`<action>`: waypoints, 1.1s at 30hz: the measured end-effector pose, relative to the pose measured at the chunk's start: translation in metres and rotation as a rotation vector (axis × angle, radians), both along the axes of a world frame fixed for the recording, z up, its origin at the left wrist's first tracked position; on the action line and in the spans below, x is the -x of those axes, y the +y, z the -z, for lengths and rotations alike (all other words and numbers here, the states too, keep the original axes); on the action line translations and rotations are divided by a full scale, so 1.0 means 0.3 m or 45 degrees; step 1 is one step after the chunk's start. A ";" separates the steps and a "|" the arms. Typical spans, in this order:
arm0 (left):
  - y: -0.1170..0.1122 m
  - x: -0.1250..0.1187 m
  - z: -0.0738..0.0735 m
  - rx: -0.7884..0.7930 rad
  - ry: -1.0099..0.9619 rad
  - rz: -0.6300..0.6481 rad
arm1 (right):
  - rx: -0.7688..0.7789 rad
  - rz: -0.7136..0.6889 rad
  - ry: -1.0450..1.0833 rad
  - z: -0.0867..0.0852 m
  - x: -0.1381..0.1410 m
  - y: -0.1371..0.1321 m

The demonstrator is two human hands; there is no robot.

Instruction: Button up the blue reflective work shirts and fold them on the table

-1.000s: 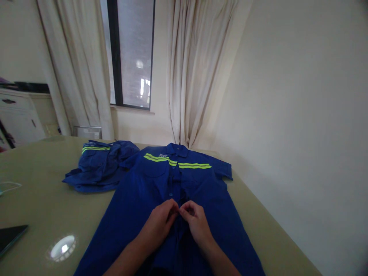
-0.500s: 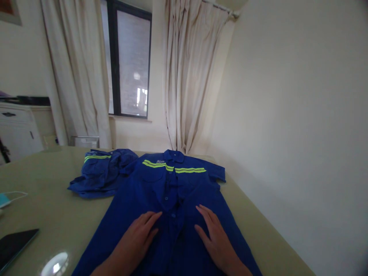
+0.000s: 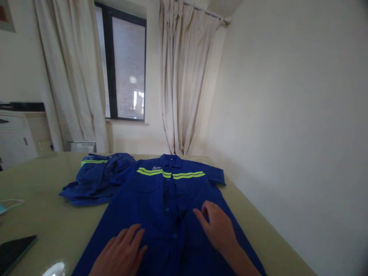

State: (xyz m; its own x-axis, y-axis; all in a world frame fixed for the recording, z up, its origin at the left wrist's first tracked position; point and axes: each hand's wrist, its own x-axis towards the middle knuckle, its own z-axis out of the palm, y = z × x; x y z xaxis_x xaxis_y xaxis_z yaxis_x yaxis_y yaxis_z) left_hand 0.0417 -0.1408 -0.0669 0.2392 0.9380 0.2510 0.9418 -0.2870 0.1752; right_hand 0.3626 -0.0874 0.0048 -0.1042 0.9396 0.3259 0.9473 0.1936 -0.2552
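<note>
A blue short-sleeved work shirt (image 3: 152, 214) lies front side up, its collar at the far end and yellow-green reflective bands across the chest. Its buttoned front runs down the middle, with a fold standing up a little near the centre. My left hand (image 3: 120, 251) is over the lower left part of the shirt, fingers slightly apart and nothing held. Over the right front panel is my right hand (image 3: 218, 228), its fingers bent and its thumb apart from them, with no cloth visible between. Whether either hand touches the fabric is hard to tell.
A second blue garment (image 3: 94, 180) with a reflective band lies bunched at the left of the shirt. On the table (image 3: 51, 218) are a dark flat device (image 3: 17, 249) and a light blue mask (image 3: 2, 209). A wall (image 3: 287, 134) borders the table's right side.
My left hand has moved left and toward me, away from the shirt's middle. My right hand's fingers have curled from stretched out. The view has shifted slightly.
</note>
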 end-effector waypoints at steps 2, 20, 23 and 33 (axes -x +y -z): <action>0.087 -0.154 -0.122 0.060 -0.022 0.063 | 0.078 -0.020 0.032 -0.009 0.153 0.080; 0.352 -0.268 -0.040 0.281 -0.455 0.075 | 0.243 -0.181 1.393 0.150 0.195 0.307; 0.356 -0.287 -0.032 0.157 -0.513 0.155 | 0.220 -0.161 1.382 0.130 0.196 0.294; 0.363 -0.300 -0.041 0.017 -0.650 0.375 | 0.307 -0.192 1.578 0.162 0.238 0.271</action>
State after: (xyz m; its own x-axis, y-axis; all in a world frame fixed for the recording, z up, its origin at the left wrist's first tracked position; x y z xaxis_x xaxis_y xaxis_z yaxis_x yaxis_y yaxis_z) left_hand 0.1318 -0.0319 -0.0547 0.3422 0.8542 0.3914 0.6184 -0.5184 0.5907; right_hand 0.2913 -0.0061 -0.0438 0.0359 0.9939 0.1043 0.0223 0.1036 -0.9944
